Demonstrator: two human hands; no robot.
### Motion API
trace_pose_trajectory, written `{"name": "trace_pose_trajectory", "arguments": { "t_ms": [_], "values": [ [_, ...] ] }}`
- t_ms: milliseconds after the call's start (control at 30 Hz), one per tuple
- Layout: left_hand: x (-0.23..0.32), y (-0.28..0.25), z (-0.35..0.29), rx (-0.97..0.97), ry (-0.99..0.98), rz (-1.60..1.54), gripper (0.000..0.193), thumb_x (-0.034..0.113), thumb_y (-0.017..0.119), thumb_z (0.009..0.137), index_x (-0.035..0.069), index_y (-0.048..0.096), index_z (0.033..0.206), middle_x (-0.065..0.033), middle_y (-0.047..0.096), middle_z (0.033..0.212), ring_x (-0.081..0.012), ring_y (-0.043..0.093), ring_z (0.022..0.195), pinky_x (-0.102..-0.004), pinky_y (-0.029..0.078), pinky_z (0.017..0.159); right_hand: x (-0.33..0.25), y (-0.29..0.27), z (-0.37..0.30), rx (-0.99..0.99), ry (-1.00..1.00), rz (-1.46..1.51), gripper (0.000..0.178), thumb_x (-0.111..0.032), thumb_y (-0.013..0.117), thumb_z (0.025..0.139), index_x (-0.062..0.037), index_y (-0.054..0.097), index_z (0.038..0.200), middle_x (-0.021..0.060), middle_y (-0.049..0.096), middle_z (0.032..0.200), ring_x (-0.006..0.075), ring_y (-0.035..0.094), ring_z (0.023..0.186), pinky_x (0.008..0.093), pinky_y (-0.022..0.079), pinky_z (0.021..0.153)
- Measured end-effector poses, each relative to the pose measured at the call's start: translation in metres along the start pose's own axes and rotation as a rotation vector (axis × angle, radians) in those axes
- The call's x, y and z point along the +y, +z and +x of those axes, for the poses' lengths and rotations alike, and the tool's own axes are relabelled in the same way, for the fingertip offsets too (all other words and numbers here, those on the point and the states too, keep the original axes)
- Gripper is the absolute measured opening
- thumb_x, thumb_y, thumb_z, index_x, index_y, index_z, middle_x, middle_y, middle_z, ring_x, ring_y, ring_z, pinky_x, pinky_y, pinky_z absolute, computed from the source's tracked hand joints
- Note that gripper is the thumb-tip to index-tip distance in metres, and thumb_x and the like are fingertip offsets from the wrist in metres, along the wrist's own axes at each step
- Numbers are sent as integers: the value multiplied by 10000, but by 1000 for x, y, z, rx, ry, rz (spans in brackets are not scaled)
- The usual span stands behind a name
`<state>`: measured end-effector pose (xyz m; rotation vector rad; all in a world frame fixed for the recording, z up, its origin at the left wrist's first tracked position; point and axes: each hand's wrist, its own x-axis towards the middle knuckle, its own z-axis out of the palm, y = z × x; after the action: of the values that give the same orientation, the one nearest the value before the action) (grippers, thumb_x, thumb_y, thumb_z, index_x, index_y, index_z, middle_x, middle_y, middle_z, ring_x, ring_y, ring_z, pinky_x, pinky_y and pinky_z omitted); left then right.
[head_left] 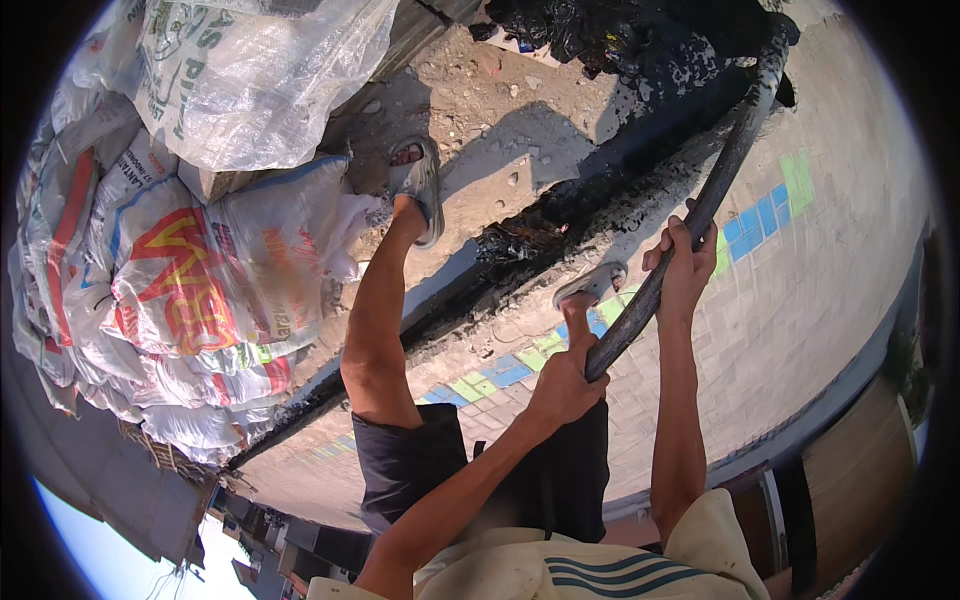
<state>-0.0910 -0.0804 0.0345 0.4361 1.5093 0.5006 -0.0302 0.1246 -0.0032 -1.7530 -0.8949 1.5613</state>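
Observation:
My left hand is closed round the near end of a long, dark wooden-handled tool. Farther up the same shaft, my right hand wraps it with its fingers. The shaft slants away to the upper right, where its far end is smeared black and reaches a heap of black sludge. I cannot make out the shape of the tool's head there. Below the shaft runs a narrow gutter with black, wet-looking muck in it.
I straddle the gutter, one sandalled foot on the dirt, the other on the paving with blue and green painted bricks. Stacked, filled white sacks stand at the left, with a clear plastic sheet over them.

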Motion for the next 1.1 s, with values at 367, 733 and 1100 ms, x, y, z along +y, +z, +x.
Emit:
{"name": "trace_pose_trajectory", "arguments": {
  "t_ms": [367,733,1100],
  "values": [
    [-82,42,63,-33,-152,262,315,168,743,822,-59,646,1018,-205,644,714,-322,670,615,-428,521,627,222,-81,45,121,307,16,193,-155,661,951,-78,488,988,18,531,640,137,519,406,301,429,369],
    [-232,47,267,-67,-363,307,330,188,732,813,-80,623,973,-142,661,648,-211,673,519,-381,530,502,509,-59,176,71,485,-267,328,-231,678,933,19,506,1057,121,647,741,239,648,501,375,528,448],
    [-323,18,212,21,-551,317,361,191,735,807,-40,653,1072,-112,665,693,-180,671,546,-362,535,509,549,-15,99,-8,643,-336,448,-145,624,947,80,305,1165,269,670,769,315,681,493,397,551,408]
  ]
}}
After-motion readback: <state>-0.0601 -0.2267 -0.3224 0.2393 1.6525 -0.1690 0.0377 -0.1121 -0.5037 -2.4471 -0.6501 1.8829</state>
